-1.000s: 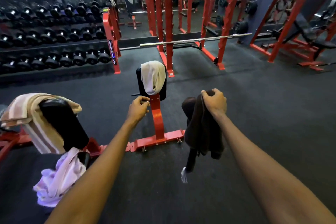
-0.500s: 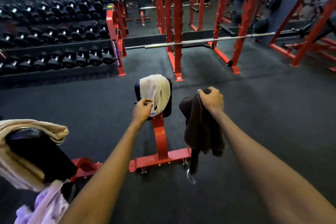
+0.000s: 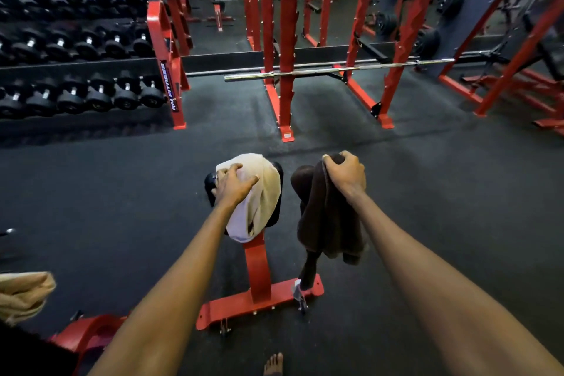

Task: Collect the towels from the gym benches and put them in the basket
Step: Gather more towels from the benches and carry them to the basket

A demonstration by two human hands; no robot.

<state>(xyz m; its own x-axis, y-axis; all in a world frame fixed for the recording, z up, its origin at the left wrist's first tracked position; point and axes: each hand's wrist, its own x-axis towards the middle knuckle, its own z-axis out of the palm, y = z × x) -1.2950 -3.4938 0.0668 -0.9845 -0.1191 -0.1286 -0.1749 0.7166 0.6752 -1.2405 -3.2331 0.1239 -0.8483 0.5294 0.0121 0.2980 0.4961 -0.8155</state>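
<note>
A cream towel [image 3: 262, 192] is draped over the black pad of a red bench [image 3: 259, 281] in the middle of the floor. My left hand [image 3: 233, 185] lies on top of that towel, fingers spread and curling onto the cloth. My right hand [image 3: 346, 174] is closed around the top of a dark brown towel [image 3: 329, 223], which hangs down beside the bench to the right. A beige towel [image 3: 21, 293] shows at the left edge on another bench. No basket is in view.
A dumbbell rack [image 3: 82, 49] with a red frame runs along the left. Red power racks [image 3: 287, 40] and a steel barbell [image 3: 335, 70] stand behind the bench. More red frames fill the right side. My bare foot [image 3: 273, 363] is on the dark rubber floor.
I have come closer to the bench. My left hand rose from the towel's lower edge onto its top. The right hand still holds the brown towel.
</note>
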